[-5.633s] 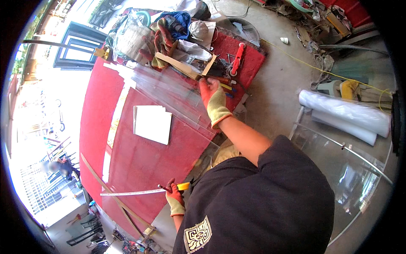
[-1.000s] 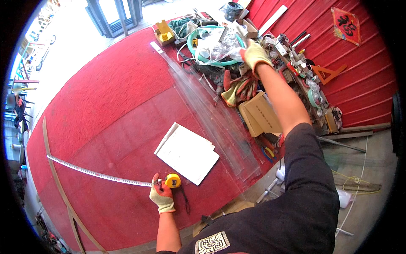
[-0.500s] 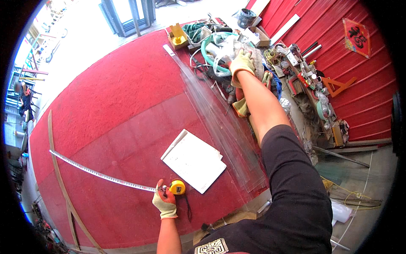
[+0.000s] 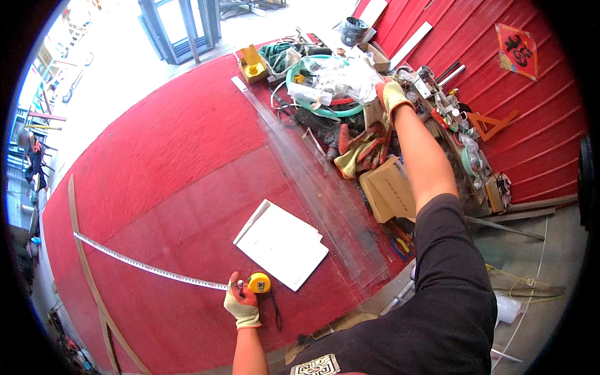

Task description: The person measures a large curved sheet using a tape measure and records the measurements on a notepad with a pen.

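My left hand (image 4: 242, 305), in a cream and red work glove, grips a yellow tape measure (image 4: 258, 283) beside its case. Its white blade (image 4: 147, 265) runs left across the red surface to a thin wooden strip (image 4: 83, 250). A small dark object, too small to name, shows at those fingers. A white notepad (image 4: 281, 244) lies just beyond the case. My right hand (image 4: 394, 99), gloved alike, reaches into clutter at the far right, beside clear plastic bags (image 4: 350, 78). Its fingers are partly hidden, and whether they hold anything is unclear.
Long clear strips (image 4: 306, 178) lie across the red table (image 4: 169, 144). Near my right arm are spare gloves (image 4: 364, 152), a cardboard box (image 4: 389, 189) and pliers (image 4: 400, 247). A green hose coil (image 4: 340, 114) surrounds the bags; a black bucket (image 4: 354, 31) stands beyond.
My right hand has moved right, off the middle of the plastic bags to their right side. The cardboard box and pliers have come into sight. The left hand keeps its grip on the tape measure.
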Demonstrator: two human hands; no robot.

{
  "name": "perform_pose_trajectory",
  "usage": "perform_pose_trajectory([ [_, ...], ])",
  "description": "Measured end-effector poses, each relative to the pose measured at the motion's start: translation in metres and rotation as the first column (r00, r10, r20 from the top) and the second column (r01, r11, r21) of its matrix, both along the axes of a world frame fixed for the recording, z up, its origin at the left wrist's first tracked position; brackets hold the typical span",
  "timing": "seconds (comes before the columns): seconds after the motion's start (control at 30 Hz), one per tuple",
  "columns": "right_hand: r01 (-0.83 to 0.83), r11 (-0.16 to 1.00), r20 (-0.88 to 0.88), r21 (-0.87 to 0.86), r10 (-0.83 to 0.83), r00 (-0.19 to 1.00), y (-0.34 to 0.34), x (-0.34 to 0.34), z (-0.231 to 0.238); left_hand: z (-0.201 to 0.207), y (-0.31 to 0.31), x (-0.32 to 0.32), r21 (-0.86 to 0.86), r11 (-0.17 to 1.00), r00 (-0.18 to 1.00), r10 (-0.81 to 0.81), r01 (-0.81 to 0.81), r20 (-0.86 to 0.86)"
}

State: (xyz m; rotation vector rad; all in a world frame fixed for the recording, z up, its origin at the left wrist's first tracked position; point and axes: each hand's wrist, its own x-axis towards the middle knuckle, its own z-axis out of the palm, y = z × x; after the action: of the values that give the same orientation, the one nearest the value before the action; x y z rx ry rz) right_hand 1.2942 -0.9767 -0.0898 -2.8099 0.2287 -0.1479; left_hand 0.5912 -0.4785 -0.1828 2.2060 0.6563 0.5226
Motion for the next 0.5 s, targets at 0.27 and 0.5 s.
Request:
perform_pose_trajectory([
  [0.27, -0.420, 0.709, -0.297, -0.567, 0.299, 0.907, -0.004, 0.004, 0.000, 0.013, 0.002, -0.002, 0.001, 1.000, 0.999, 0.031, -0.031, -0.033],
  [0.5, -0.286, 0.918, -0.029, -0.275, 0.289, 0.957, -0.089, 0.019, 0.036, 0.000, -0.011, 0.010, -0.059, 0.997, 0.999, -0.041, 0.043, 0.032],
])
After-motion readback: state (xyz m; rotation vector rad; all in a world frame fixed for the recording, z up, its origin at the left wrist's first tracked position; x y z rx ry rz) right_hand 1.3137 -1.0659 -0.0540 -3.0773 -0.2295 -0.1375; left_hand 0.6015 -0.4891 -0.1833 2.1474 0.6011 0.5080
